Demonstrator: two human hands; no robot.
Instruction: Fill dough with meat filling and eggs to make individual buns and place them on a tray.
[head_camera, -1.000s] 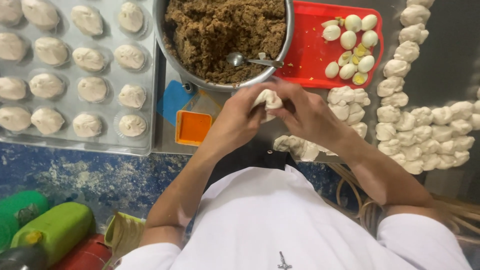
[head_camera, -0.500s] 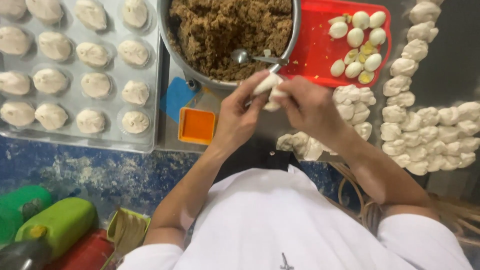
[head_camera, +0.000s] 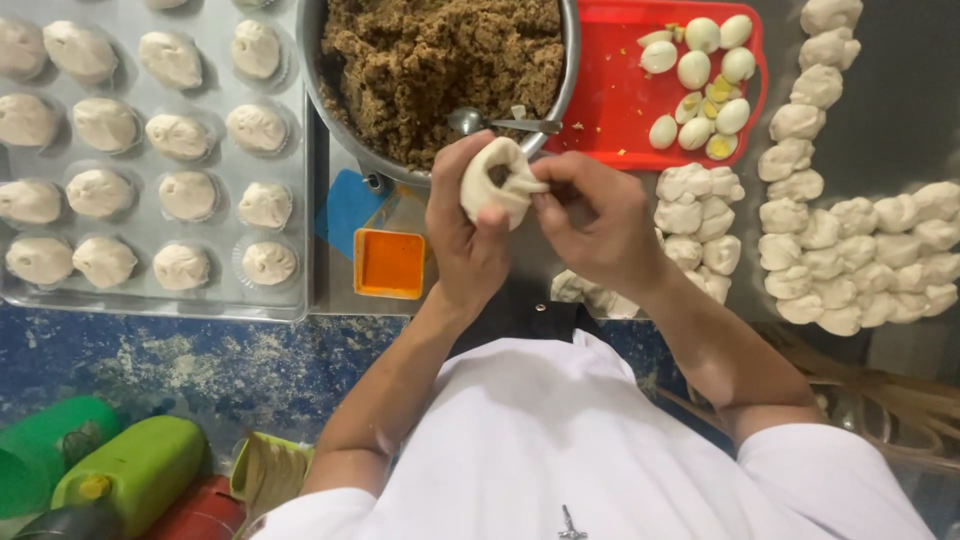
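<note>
White dough wrapper pinched by two hands.

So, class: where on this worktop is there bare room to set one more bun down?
Bare patches: the red tray left of the egg halves, and the dark strip between the two dough-piece columns. Crowded: the bun tray, nearly full, and the dough pile.

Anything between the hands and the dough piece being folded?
Nothing visible. The left hand cups the dough piece directly and the right hand pinches its edge; the spoon lies behind, in the filling bowl.
</note>
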